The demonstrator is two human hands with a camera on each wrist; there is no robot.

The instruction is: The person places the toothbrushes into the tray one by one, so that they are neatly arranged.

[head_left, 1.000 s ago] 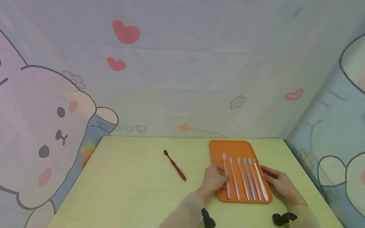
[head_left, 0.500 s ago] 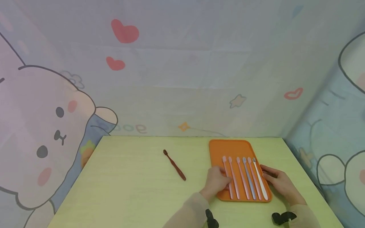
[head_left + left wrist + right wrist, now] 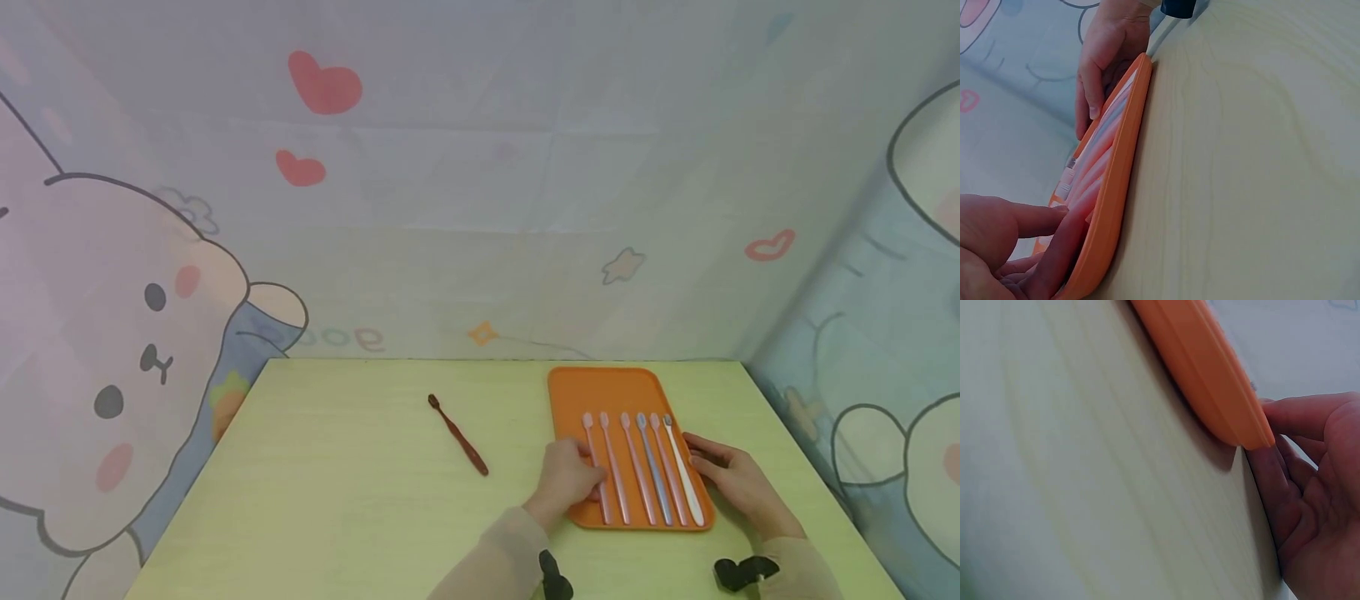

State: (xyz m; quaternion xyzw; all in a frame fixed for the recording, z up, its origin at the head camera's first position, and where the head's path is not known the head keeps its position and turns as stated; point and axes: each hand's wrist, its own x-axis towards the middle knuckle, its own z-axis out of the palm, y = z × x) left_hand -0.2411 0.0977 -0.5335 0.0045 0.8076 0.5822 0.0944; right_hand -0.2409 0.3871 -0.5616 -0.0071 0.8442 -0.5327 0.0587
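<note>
An orange tray (image 3: 600, 388) lies on the table, with several toothbrushes side by side on it, heads pointing to the far end. My left hand (image 3: 564, 478) reaches over the tray's left rim and pinches the leftmost pink toothbrush (image 3: 588, 423), covering part of its handle. At the right end of the row is a white toothbrush (image 3: 688, 487); a blue toothbrush (image 3: 656, 471) lies among the pink ones. My right hand (image 3: 742, 485) grips the tray's right rim. In the right wrist view, its thumb (image 3: 1300, 415) is on the rim and other fingers are lower, partly hidden.
A brown toothbrush (image 3: 459, 436) lies by itself on the pale yellow table (image 3: 337, 475), left of the tray. Behind the table hangs a cartoon-printed cloth (image 3: 480, 183), which also covers both sides.
My left hand has shifted slightly right, and the leftmost pink toothbrush has slid toward me, its head now level with its neighbour's. The right hand keeps its hold on the tray.
</note>
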